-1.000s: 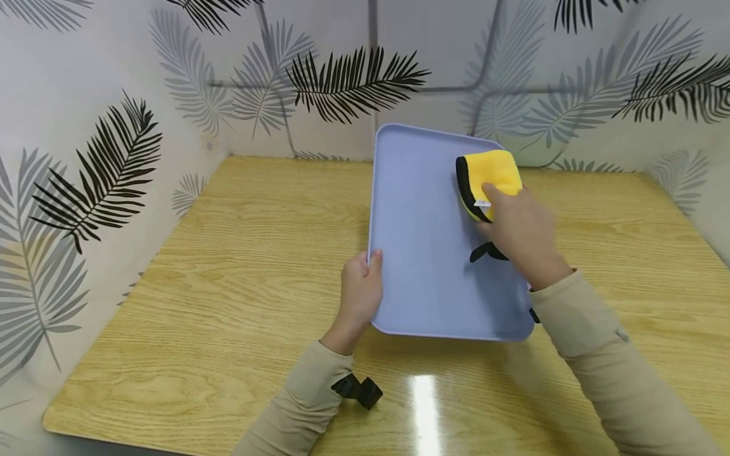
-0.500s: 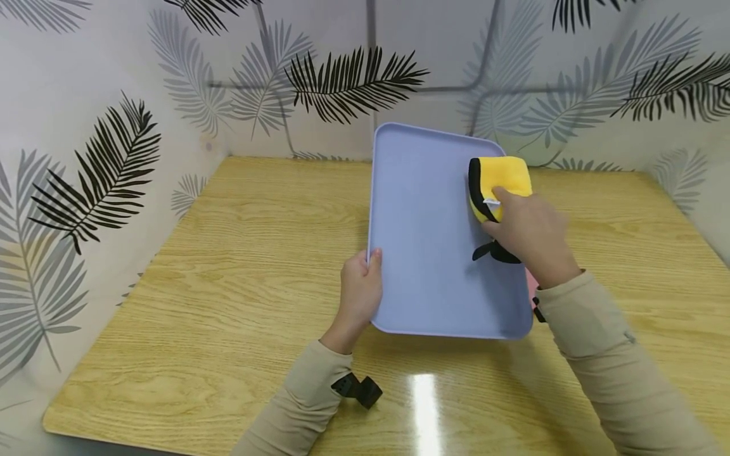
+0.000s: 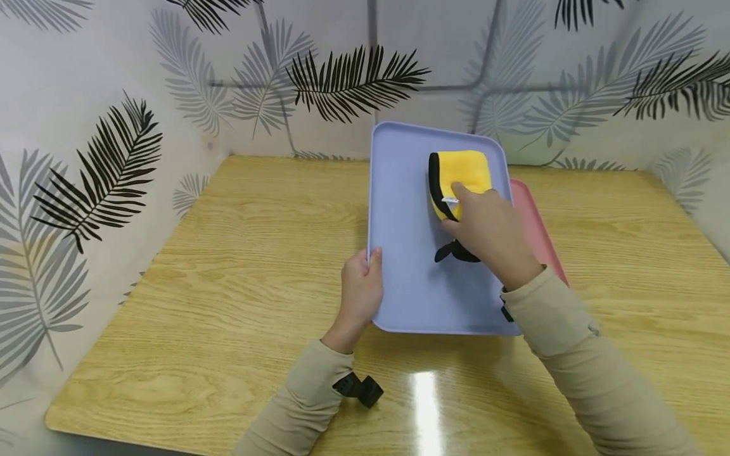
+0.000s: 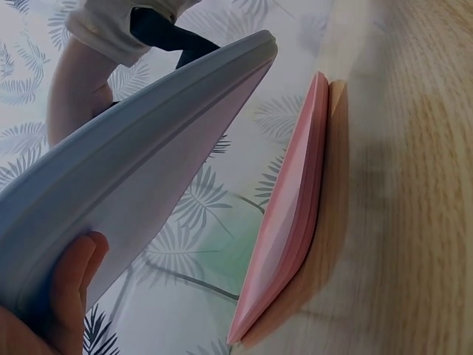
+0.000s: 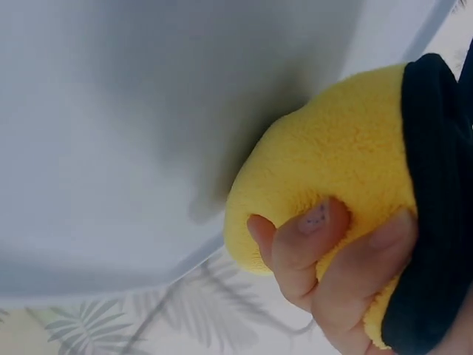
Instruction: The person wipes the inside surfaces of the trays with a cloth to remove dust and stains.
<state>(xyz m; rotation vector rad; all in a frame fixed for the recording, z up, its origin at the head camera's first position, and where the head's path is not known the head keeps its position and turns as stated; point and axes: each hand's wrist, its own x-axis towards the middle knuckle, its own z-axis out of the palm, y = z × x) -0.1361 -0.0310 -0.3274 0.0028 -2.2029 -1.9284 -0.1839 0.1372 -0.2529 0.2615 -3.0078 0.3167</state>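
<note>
A light blue-purple tray is held tilted above the table, its inner face towards me. My left hand grips its left rim, thumb on the front side; in the left wrist view its fingers curl behind the tray. In my right hand is a folded yellow cloth with black edging and a small white tag. The cloth lies against the inner face, in the upper right part. Seen from the right wrist, bent fingers press into the fluffy cloth.
A pink tray lies on the wooden table behind and right of the held tray, partly hidden by it; the left wrist view shows this pink tray from the side. A leaf-patterned wall covering stands behind the table.
The right hand and cloth moved slightly right, then left across the tray. The tray's right side shifted left, so more of the pink tray shows. My left hand stayed on the rim.
</note>
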